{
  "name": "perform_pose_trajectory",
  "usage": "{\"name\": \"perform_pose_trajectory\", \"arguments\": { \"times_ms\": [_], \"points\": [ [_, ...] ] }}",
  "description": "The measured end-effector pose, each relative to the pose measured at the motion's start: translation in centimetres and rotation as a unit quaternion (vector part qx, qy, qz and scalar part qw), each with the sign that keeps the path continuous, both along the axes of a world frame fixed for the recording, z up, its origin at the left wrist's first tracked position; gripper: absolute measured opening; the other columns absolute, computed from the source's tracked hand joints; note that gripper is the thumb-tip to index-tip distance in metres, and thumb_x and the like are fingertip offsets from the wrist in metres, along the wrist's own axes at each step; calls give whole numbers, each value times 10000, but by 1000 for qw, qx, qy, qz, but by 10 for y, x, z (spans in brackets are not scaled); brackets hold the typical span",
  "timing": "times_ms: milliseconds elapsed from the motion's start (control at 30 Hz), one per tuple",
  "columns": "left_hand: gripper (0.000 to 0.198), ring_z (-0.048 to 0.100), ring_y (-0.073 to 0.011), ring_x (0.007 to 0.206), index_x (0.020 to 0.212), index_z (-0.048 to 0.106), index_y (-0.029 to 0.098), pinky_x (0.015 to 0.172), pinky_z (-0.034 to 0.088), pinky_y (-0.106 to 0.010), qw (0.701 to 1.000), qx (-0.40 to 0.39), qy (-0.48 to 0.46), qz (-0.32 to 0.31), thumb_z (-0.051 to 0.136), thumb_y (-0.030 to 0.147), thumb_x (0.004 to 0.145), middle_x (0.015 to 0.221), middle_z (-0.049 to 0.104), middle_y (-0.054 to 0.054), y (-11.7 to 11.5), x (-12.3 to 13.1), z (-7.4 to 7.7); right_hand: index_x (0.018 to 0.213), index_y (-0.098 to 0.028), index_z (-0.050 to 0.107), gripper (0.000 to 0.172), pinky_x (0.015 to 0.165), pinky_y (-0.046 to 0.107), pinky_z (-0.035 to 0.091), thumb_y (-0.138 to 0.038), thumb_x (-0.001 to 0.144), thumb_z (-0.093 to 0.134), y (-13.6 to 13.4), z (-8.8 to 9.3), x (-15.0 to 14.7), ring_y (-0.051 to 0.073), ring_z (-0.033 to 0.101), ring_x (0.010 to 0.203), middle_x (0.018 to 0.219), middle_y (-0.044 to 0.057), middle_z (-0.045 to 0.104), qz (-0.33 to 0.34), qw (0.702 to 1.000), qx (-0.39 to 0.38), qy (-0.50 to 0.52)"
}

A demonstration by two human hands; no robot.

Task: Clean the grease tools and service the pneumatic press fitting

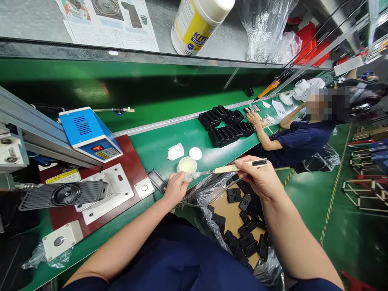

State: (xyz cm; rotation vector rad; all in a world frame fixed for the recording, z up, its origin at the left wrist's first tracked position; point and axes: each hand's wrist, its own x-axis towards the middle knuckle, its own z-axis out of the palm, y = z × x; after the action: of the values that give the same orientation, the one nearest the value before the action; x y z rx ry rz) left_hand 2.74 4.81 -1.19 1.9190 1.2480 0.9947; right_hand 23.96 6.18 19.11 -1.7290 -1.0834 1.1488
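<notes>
- Left hand [176,189] now, fingers pinched on a small clear piece [188,177], right at the near side of the tub [182,166].
- And the right hand [257,178]: thumb and fingers wrapped on the tool [227,168], pale handle, dark end, metal neck pointing left!
- The tool's tip is right up at the clear piece; whether they touch, I can't tell.
- Pale yellow stuff inside the tub, standing on the green desk [151,147]; white lid [195,153] just beyond, crumpled tissue [176,151] beside that.
- Over to the left: a speaker [65,195] on a stand, with the blue box [83,125] behind it.
- Further right, black cases [226,136] line up in rows, and a co-worker's hand [254,118] rests by small parts past them.
- Down below, more black units [248,242] in a plastic-lined carton [228,214].
</notes>
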Motion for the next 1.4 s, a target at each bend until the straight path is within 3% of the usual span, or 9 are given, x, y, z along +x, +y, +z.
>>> {"name": "perform_pose_trajectory", "arguments": {
  "times_ms": [367, 533, 800, 967, 1100, 1200, 1400],
  "points": [
    [122, 613, -205, 794, 893, 556, 225, 749, 398, -336, 1000, 9, -4, -11, 438, 238, 922, 809, 663, -27, -2, -5, -2, 621, -147, 640, 311, 359, 208, 197, -392, 543, 816, 26, -17, -19, 63, 362, 347, 413, -15, 536, 28, 999, -29, -4],
    [119, 610, -209, 790, 894, 549, 222, 744, 396, -340, 1000, 2, 7, -13, 434, 237, 919, 800, 655, -31, -3, -6, -2, 595, -152, 617, 324, 355, 210, 208, -415, 552, 800, 31, -15, -27, 63, 361, 339, 400, -17, 535, 45, 998, -22, -38],
    [109, 608, -216, 796, 857, 541, 223, 745, 398, -337, 1000, -16, 11, -16, 449, 232, 915, 786, 645, -29, -5, -1, -3, 618, -150, 629, 275, 435, 240, 388, -399, 605, 746, 41, -10, -48, 118, 508, 418, 479, 14, 598, 130, 984, -5, -124],
    [111, 605, -209, 799, 884, 539, 213, 749, 401, -333, 999, -31, 27, -20, 443, 254, 922, 822, 654, -33, -4, 1, -4, 686, -142, 634, 218, 456, 234, 387, -358, 704, 656, 44, -14, -57, 133, 546, 474, 528, 25, 614, 188, 960, -9, -210],
    [115, 589, -214, 816, 880, 528, 200, 765, 412, -338, 997, -62, 21, -33, 439, 260, 920, 826, 649, -41, -5, 1, -2, 716, -137, 639, 199, 458, 224, 334, -336, 728, 649, 44, -14, -62, 106, 478, 494, 544, 1, 578, 267, 939, -13, -215],
    [123, 570, -211, 795, 878, 528, 198, 748, 422, -332, 995, -89, -9, -53, 442, 279, 913, 812, 643, -45, -5, -1, -2, 761, -130, 657, 228, 477, 221, 319, -357, 745, 658, 44, -10, -62, 92, 444, 518, 568, -15, 546, 330, 927, -24, -178],
    [213, 552, -206, 805, 874, 545, 182, 747, 431, -331, 982, -133, -68, -120, 434, 358, 917, 817, 622, -54, -2, -7, 4, 832, -124, 690, 266, 476, 218, 293, -382, 772, 666, 40, 18, -58, 74, 391, 522, 638, -6, 581, 383, 906, -23, -178]
  ]
}}
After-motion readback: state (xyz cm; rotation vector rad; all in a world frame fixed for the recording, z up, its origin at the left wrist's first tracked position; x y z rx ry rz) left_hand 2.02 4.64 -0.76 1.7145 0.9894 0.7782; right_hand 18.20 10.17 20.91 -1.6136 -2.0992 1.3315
